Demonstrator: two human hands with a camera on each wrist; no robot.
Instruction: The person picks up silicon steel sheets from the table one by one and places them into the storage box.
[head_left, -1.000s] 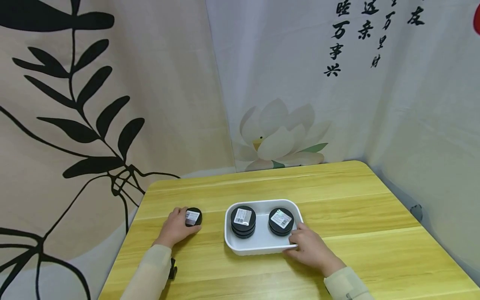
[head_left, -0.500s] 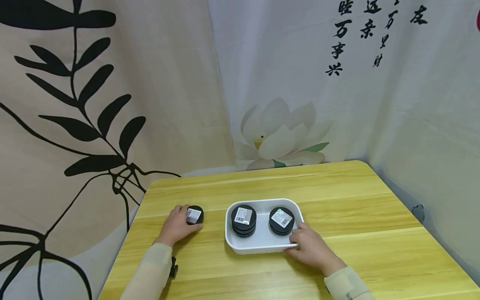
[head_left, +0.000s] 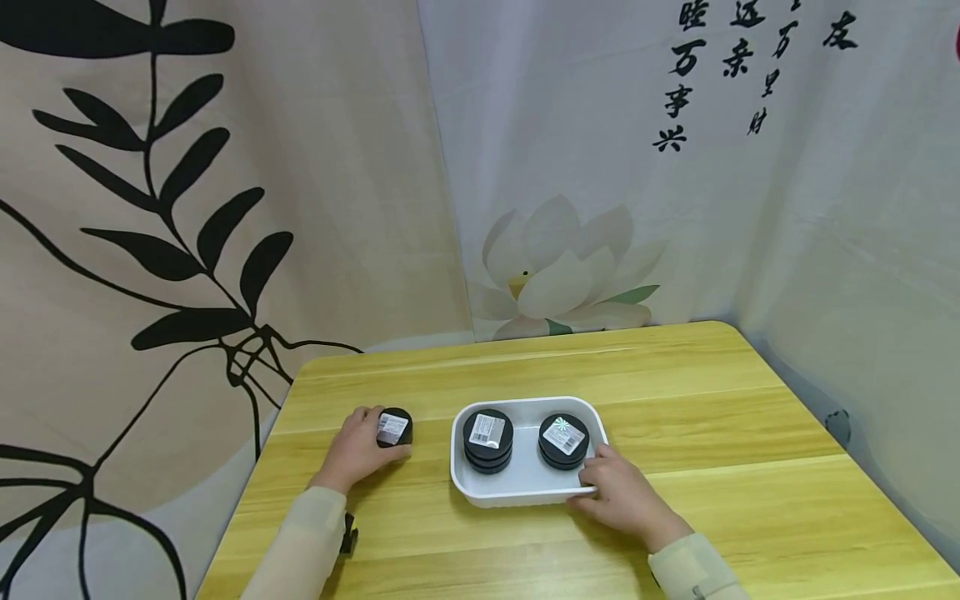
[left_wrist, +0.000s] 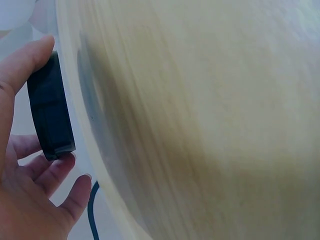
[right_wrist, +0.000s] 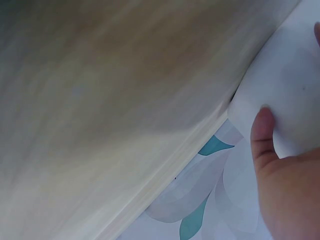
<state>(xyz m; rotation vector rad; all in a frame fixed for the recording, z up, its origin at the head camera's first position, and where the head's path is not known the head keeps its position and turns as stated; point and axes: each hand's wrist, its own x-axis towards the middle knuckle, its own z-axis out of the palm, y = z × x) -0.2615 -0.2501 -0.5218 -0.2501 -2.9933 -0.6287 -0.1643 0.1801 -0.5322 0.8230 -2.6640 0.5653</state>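
Note:
My left hand (head_left: 351, 454) pinches a flat round black container (head_left: 393, 427) with a white barcode label on its top, left of the white tray (head_left: 525, 500). In the left wrist view, thumb and fingertips grip the edge of this container (left_wrist: 50, 105), which shows apart from the table. My right hand (head_left: 618, 496) holds the tray's front right corner, fingers at the rim and thumb on the outer wall. The right wrist view has that thumb pressed against the white wall (right_wrist: 285, 80). Inside the tray stand two stacks of similar black containers, a left stack (head_left: 488, 442) and a right stack (head_left: 562, 440).
The tray stands on a wood-grain table (head_left: 675, 392) with rounded corners. Behind it hang fabric curtains (head_left: 360, 167) printed with dark leaves, a pale lotus and black characters. A small dark object (head_left: 348, 535) shows beside the left sleeve.
My left hand has shifted slightly to the right and away from me, carrying the black container a little toward the tray. The right hand keeps its hold on the tray.

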